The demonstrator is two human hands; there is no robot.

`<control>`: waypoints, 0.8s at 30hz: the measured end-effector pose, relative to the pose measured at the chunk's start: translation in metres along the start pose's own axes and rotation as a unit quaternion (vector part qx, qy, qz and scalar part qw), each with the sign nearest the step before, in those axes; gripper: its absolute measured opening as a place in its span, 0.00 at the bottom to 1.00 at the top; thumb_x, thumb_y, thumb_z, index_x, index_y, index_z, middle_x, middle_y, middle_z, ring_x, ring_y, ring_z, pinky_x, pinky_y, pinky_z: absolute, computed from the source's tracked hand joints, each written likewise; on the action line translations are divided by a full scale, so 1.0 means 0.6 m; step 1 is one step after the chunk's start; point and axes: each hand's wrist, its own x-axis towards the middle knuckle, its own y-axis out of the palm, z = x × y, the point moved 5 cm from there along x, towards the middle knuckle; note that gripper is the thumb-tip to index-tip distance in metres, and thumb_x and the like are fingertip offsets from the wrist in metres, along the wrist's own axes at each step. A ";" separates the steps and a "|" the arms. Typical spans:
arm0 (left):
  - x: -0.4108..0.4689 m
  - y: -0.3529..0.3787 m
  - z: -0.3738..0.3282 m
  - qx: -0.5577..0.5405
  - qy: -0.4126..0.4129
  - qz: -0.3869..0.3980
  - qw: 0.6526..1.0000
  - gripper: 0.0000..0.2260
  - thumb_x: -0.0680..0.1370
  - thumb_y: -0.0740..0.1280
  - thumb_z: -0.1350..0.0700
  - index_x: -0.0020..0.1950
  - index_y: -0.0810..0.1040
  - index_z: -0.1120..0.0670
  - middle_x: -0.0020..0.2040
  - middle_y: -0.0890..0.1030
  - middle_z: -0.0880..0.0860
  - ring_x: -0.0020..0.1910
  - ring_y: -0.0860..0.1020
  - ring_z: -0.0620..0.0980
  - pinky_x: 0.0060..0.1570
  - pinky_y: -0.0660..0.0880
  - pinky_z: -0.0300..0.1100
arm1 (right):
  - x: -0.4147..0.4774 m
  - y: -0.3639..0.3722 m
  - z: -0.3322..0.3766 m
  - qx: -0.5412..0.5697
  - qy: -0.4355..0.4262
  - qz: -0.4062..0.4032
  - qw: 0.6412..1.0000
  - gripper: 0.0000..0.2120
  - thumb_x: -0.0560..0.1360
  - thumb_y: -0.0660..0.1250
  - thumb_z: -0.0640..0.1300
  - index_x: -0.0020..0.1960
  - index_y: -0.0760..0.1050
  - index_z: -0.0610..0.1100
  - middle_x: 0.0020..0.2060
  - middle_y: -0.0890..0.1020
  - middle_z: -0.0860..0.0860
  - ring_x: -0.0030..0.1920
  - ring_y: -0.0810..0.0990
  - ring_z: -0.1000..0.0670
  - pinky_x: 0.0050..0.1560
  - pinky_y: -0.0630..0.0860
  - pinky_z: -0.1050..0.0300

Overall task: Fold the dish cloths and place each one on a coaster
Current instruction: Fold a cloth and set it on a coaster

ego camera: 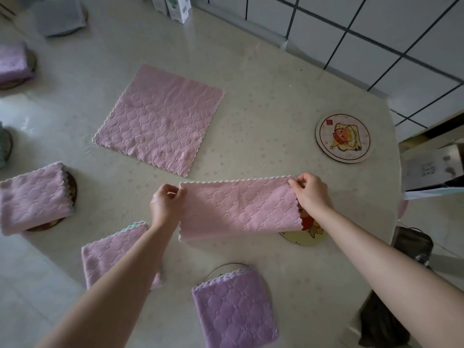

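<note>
Dish cloths are spread over the table [251,71]; everything is located relative to the flat cloth [158,119], which is laid fully open, pink, mid-table.

- Held cloth [238,209]: pink, doubled into a long strip, stretched level just on the near side of the flat cloth and offset right. It is gripped at both short ends. Its right end is draped over part of a printed coaster [310,236], which is mostly covered.
- Purple folded cloth [233,310]: well nearer than the flat cloth, set on a coaster whose rim [226,268] shows at its far edge.
- Left folded cloth [32,199]: pink, near-left of the flat cloth, set on a dark coaster [71,189] showing at its right edge.
- Pink folded cloth [105,252]: nearer than the flat cloth, partly hidden under the left forearm. Whether a coaster is underneath cannot be told.
- Far-left of the flat cloth: a lilac folded cloth [12,62] and a grey folded cloth [60,16], each on a coaster.
- Bare coaster [342,138]: round, cartoon print, right of the flat cloth, well apart, nothing on it.
- Left hand [167,202]: fingers curled, the strip's left end is pinched.
- Right hand [311,192]: the strip's right top corner is pinched between thumb and fingertips.
</note>
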 end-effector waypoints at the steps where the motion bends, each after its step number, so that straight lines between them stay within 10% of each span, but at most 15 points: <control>1: 0.000 -0.001 -0.003 0.008 -0.002 0.000 1.000 0.08 0.75 0.67 0.50 0.47 0.78 0.55 0.44 0.82 0.53 0.42 0.79 0.54 0.44 0.77 0.46 | -0.001 -0.001 0.002 -0.001 -0.001 0.001 1.000 0.10 0.76 0.66 0.48 0.44 0.76 0.41 0.35 0.79 0.50 0.33 0.74 0.54 0.30 0.64 0.63; 6: -0.015 -0.017 -0.015 0.035 0.000 -0.032 0.999 0.09 0.76 0.65 0.48 0.47 0.75 0.54 0.45 0.81 0.54 0.43 0.79 0.55 0.46 0.77 0.49 | -0.026 -0.020 0.010 -0.009 -0.045 -0.019 0.999 0.09 0.77 0.64 0.49 0.46 0.74 0.42 0.40 0.80 0.49 0.39 0.79 0.48 0.38 0.74 0.55; 9: -0.071 -0.017 -0.034 0.121 0.141 -0.066 0.980 0.07 0.77 0.65 0.54 0.53 0.74 0.56 0.49 0.77 0.52 0.47 0.74 0.51 0.46 0.73 0.46 | -0.076 -0.023 0.021 -0.107 -0.201 -0.075 0.971 0.07 0.76 0.64 0.42 0.52 0.74 0.40 0.48 0.78 0.45 0.47 0.77 0.43 0.45 0.77 0.49; 15: -0.239 0.090 -0.016 0.243 0.500 0.121 0.823 0.19 0.76 0.64 0.59 0.68 0.71 0.55 0.68 0.73 0.52 0.70 0.67 0.52 0.70 0.65 0.51 | -0.210 0.073 0.022 -0.200 -0.424 0.022 0.883 0.22 0.74 0.62 0.32 0.68 0.70 0.40 0.65 0.75 0.45 0.66 0.72 0.46 0.69 0.67 0.52; 24: -0.261 0.100 0.058 0.367 0.439 0.159 0.804 0.26 0.78 0.57 0.45 0.75 0.61 0.50 0.76 0.59 0.47 0.76 0.55 0.50 0.73 0.57 0.54 | -0.232 0.086 -0.032 -0.322 -0.454 0.042 0.829 0.26 0.72 0.51 0.36 0.68 0.72 0.43 0.66 0.75 0.48 0.65 0.74 0.44 0.66 0.64 0.49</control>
